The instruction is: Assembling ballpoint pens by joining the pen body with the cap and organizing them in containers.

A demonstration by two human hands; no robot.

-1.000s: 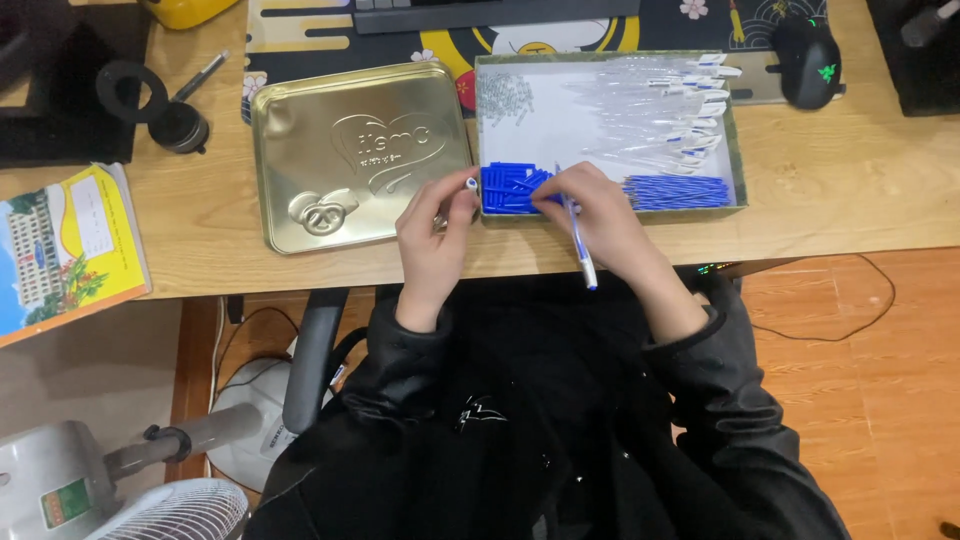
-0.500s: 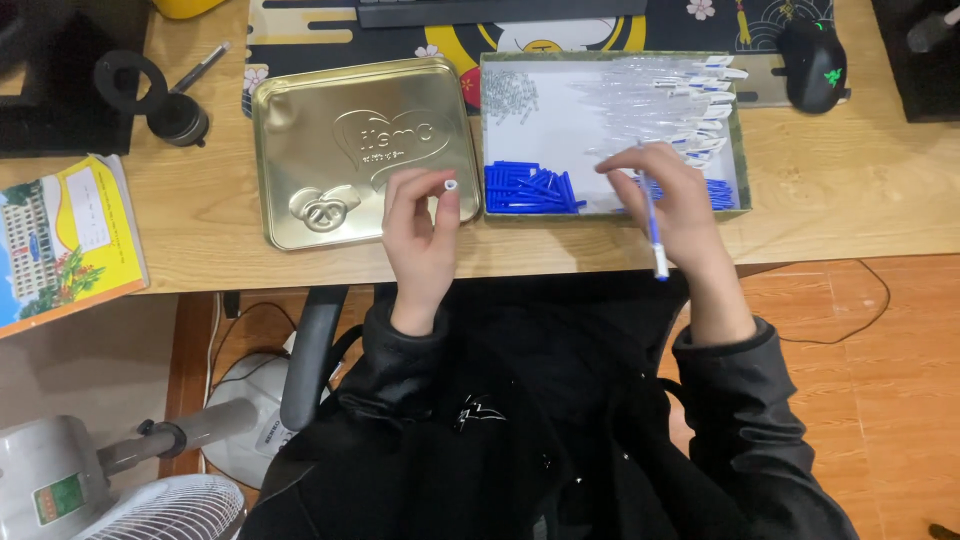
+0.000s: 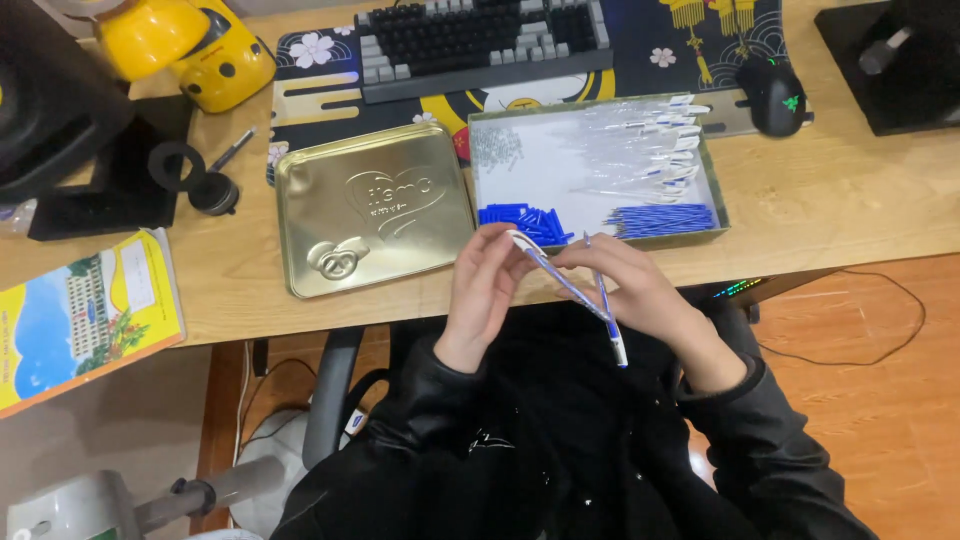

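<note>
**Meeting at the desk edge: two hands, one pen**

Holding close to the body, both hands work just in front of the desk edge. The right hand (image 3: 640, 290) pinches a slim clear pen barrel (image 3: 606, 320) whose long axis runs steeply down toward the lap, its lower tip below the hand and its upper end poking up near the tray. The left hand (image 3: 485, 285) is closed in a fingertip pinch on the top end of a thin blue refill (image 3: 555, 275); this piece slants from the left fingertips down and right toward the barrel, so the two pieces cross or meet near the right hand's fingers. Whether they already touch I cannot tell. The left hand sits to the left of the barrel, the right hand directly on it, so the right is the nearer.

Just beyond, an open tray (image 3: 715, 190) holds blue caps (image 3: 525, 220), a row of blue refills (image 3: 665, 220) and clear barrels (image 3: 650, 150). Left of it lies a gold tin lid (image 3: 370, 210). Farther back stand a keyboard (image 3: 480, 40) and a black mouse (image 3: 775, 95).
</note>
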